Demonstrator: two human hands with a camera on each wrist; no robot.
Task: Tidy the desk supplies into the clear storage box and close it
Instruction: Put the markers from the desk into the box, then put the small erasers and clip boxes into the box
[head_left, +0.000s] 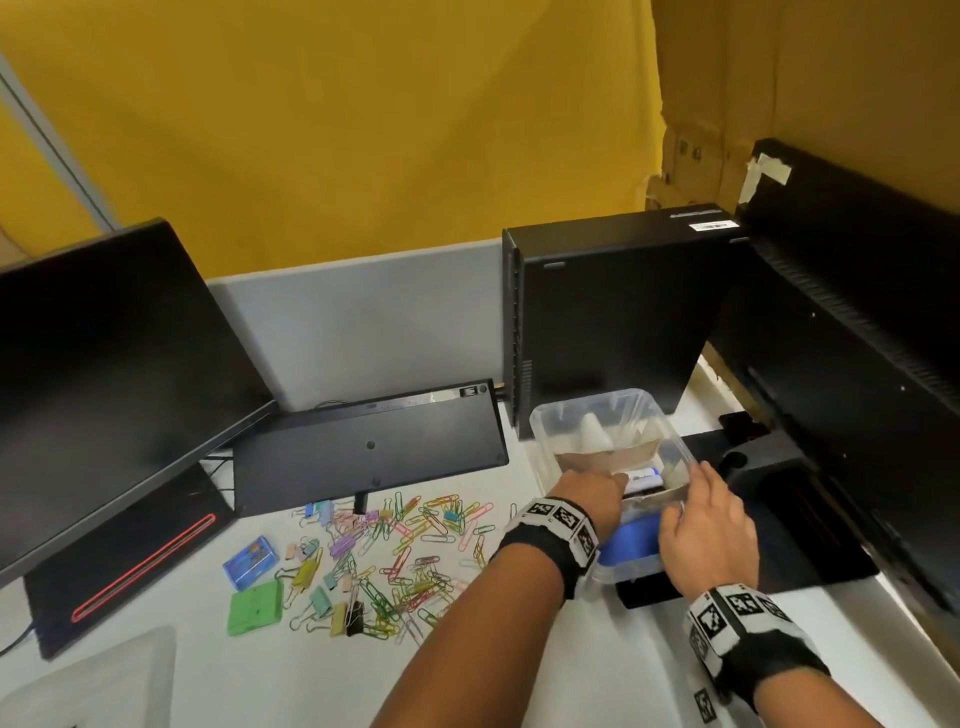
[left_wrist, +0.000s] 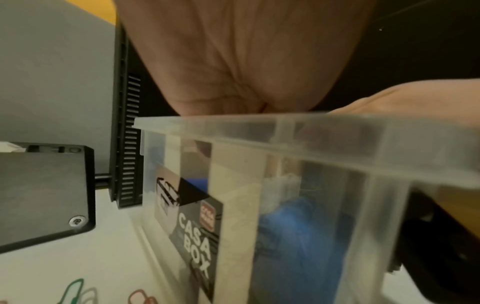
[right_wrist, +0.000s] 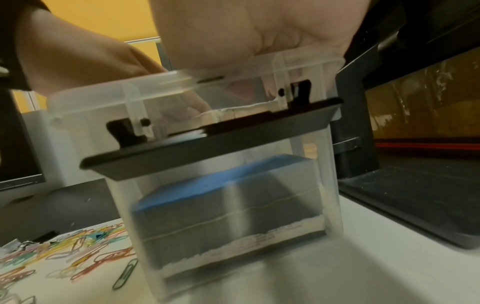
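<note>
The clear storage box (head_left: 592, 402) stands open on the white desk, right of centre, in front of a black computer case. Inside lie brown cardboard (head_left: 602, 457), a white and blue tube (head_left: 644, 475) and a blue block (right_wrist: 221, 176). My left hand (head_left: 587, 493) reaches over the near left rim; its fingertips are hidden inside the box. My right hand (head_left: 711, 525) grips the near right rim, fingers curled over it. A heap of coloured paper clips and binder clips (head_left: 395, 556) lies left of the box, with a small blue case (head_left: 252, 561) and a green case (head_left: 256, 605).
A black monitor (head_left: 104, 374) stands at the left and an upturned keyboard (head_left: 369, 447) behind the clips. The computer case (head_left: 613, 312) and a second dark monitor (head_left: 857, 364) hem the box in at back and right. A translucent lid-like sheet (head_left: 88, 680) lies at bottom left.
</note>
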